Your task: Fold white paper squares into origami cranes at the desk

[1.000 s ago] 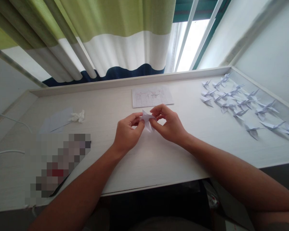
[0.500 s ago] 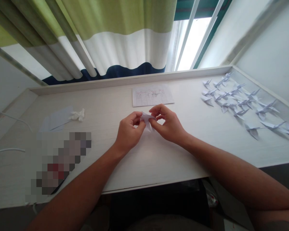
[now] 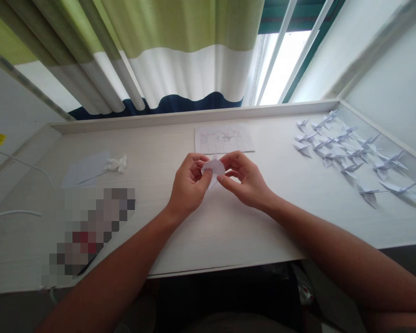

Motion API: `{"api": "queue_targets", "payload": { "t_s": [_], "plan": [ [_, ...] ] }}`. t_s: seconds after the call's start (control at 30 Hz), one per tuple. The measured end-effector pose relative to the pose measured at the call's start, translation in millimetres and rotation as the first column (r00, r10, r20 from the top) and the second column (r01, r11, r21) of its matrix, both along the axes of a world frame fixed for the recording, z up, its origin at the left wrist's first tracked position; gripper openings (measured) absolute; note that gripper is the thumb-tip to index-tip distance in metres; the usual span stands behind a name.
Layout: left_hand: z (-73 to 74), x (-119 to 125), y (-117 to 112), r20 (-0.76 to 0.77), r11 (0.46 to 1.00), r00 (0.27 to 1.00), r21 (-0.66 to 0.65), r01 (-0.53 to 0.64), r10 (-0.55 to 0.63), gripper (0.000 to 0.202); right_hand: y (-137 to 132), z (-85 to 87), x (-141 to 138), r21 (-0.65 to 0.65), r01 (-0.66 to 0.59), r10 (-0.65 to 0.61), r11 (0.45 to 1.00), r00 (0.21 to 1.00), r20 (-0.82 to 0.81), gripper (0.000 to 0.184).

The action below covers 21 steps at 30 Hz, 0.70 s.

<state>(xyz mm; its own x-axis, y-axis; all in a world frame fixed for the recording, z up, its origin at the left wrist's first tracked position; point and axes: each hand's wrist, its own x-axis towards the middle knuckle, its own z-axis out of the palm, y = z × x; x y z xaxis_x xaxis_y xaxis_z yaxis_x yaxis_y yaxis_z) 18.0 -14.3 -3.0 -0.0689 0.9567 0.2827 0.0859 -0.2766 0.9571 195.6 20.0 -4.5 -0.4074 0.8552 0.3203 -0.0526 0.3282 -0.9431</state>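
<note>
A small piece of folded white paper (image 3: 214,167) is held up between my two hands, above the middle of the table. My left hand (image 3: 191,179) pinches its left side, with the thumb lying across the front face. On the other side my right hand (image 3: 244,179) has thumb and fingers at the paper's right edge. The upper part of the paper looks rounded, with a small point on top and a narrower part hanging below. Folded white paper cranes (image 3: 346,143) stand in a group on the right of the table.
Behind my hands lies a sheet with a printed table (image 3: 225,139). Flat white paper (image 3: 85,169) and a crumpled tissue (image 3: 117,163) rest at the left, near a blurred-out object (image 3: 97,231) and white cables (image 3: 14,214). A raised rim (image 3: 194,116) borders the white table (image 3: 229,245).
The folded paper has been turned and opened, so a broad rounded face with a point on top now shows. My right fingers have moved lower around its edge. The view has shifted slightly.
</note>
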Motion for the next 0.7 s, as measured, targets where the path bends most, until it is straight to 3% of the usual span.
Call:
{"api": "queue_targets", "payload": {
  "t_s": [0.07,0.2,0.33,0.43,0.57,0.7],
  "plan": [
    [-0.3,1.1,-0.2,0.023,0.998,0.998,-0.019,0.054,-0.054,0.026,1.9,-0.3,-0.7,-0.055,0.036,-0.036,0.998,0.999,0.004,0.034],
    [-1.1,4.0,-1.5,0.095,0.99,0.993,-0.115,0.075,-0.065,0.035,5.3,-0.7,-2.8,-0.124,0.032,-0.029,0.992,0.999,0.023,0.022],
    [-1.9,6.6,-2.2,0.199,0.955,0.975,-0.258,0.148,-0.097,0.035,5.9,-0.3,-4.4,-0.176,0.043,-0.047,0.983,0.999,-0.016,0.026],
    [-2.8,7.3,-1.8,0.187,0.946,0.973,-0.269,0.181,-0.133,0.029,5.6,-0.1,-4.1,-0.205,0.058,-0.052,0.977,0.998,0.031,0.025],
    [-3.6,6.5,-0.5,0.086,0.954,0.985,-0.253,0.164,-0.147,0.015,5.4,0.9,-3.0,-0.129,0.104,-0.09,0.986,0.989,0.114,0.019],
    [-4.0,5.4,-0.5,-0.035,0.958,0.991,-0.265,0.114,-0.128,0.015,6.0,2.3,-3.0,-0.01,0.168,-0.164,0.986,0.974,0.157,0.009]
  ]
}}
